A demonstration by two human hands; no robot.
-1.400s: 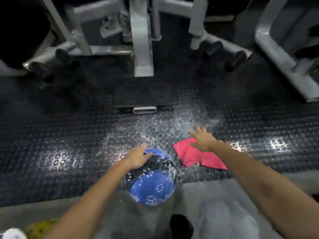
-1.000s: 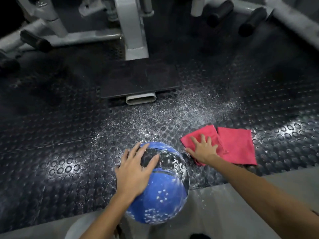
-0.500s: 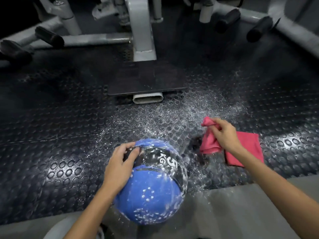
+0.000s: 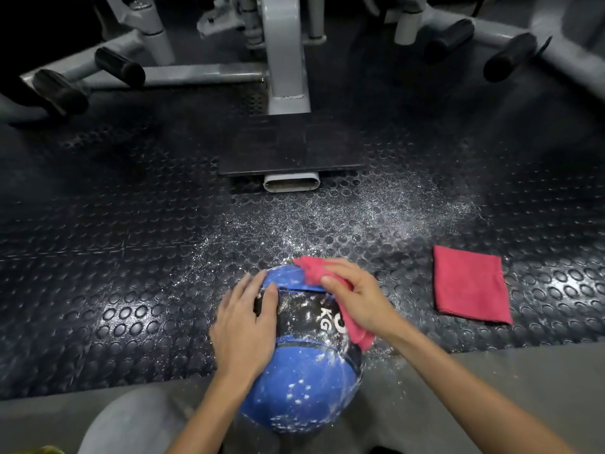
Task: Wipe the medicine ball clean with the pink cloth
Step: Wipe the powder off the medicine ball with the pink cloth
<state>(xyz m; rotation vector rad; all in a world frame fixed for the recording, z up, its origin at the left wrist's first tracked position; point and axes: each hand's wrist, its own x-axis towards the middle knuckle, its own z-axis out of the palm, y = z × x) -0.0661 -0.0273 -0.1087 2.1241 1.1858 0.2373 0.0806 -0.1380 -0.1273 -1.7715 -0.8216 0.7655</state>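
Upward, medicine ball (image 4: pixel 304 381) label (image 4: pixel 326 317) (band (image 4: pixel 296 322) crosswise)

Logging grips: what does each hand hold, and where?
The right hand grips the pink cloth by its bunched middle, atop the medicine ball; the left hand only rests on it.

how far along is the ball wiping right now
Done: the pink cloth is in the right hand and on the medicine ball. In hand: the left hand steadies the ball while the cloth presses its top. Left: white specks cover the blue lower part.
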